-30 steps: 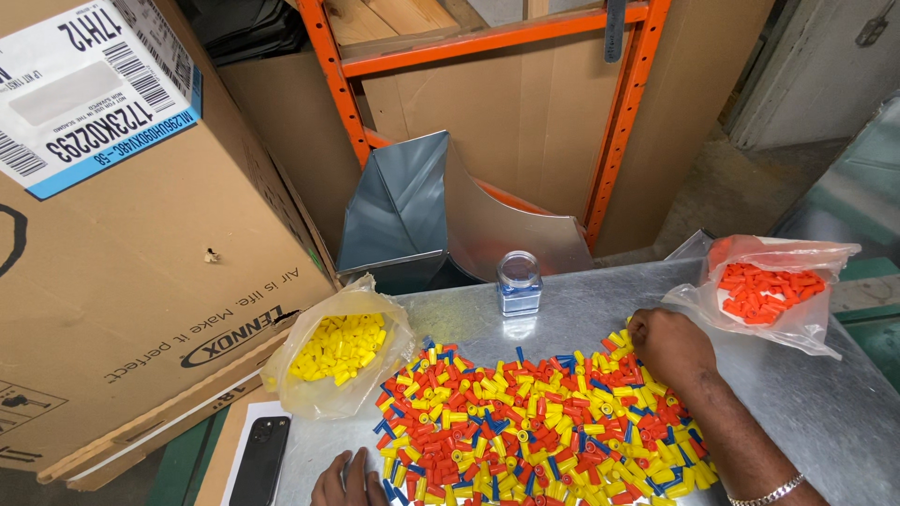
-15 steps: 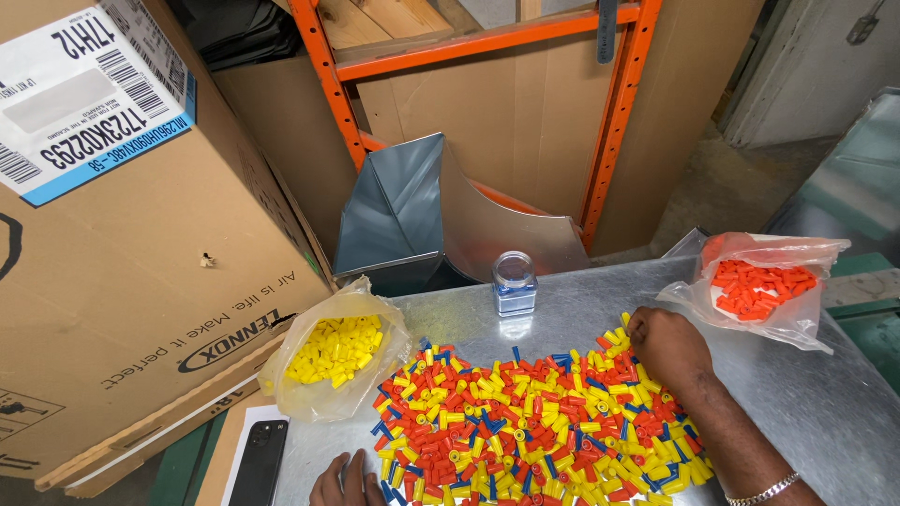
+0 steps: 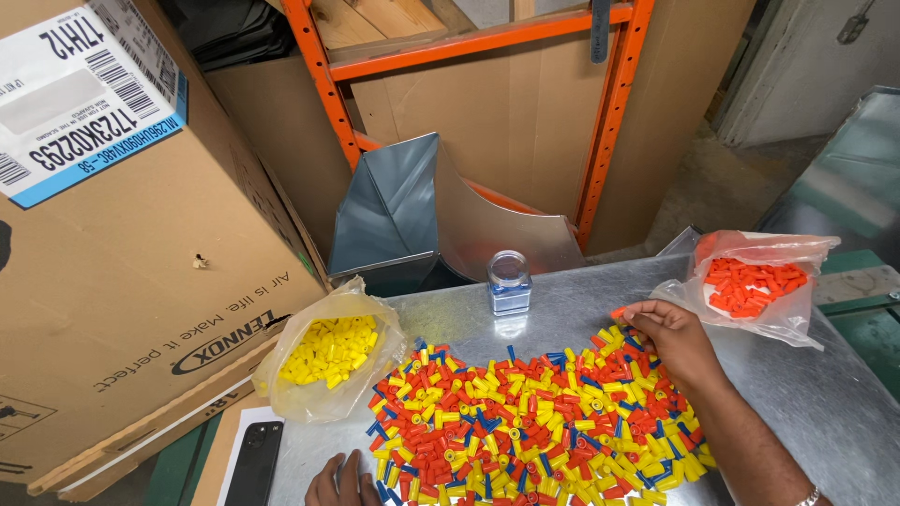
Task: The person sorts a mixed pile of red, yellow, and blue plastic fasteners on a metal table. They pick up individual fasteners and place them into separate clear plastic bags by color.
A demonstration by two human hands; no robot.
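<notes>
Head view shows the right hand (image 3: pixel 673 339) at the far right edge of the pile of caps (image 3: pixel 534 424), fingers curled and pinching one orange cap (image 3: pixel 619 313). The left hand (image 3: pixel 343 483) lies flat at the pile's near left edge; only its fingertips show, resting on the counter (image 3: pixel 825 412), holding nothing. The caps are small, light, hard plastic cones in red, orange, yellow and blue; I judge they roll and scatter easily, so each is best pinched by its ribbed sides.

Right of the pile sits a clear bag of orange caps (image 3: pixel 757 286), mouth open. Left of the pile is a yellowish bag of yellow caps (image 3: pixel 328 351). Behind the pile stands a small clear jar (image 3: pixel 509 281) of blue ones. Far left, a large brown cardboard box (image 3: pixel 112 281) bears a white, blue-edged label (image 3: pixel 80 98). A dark phone (image 3: pixel 253 464) lies below the yellow bag.
</notes>
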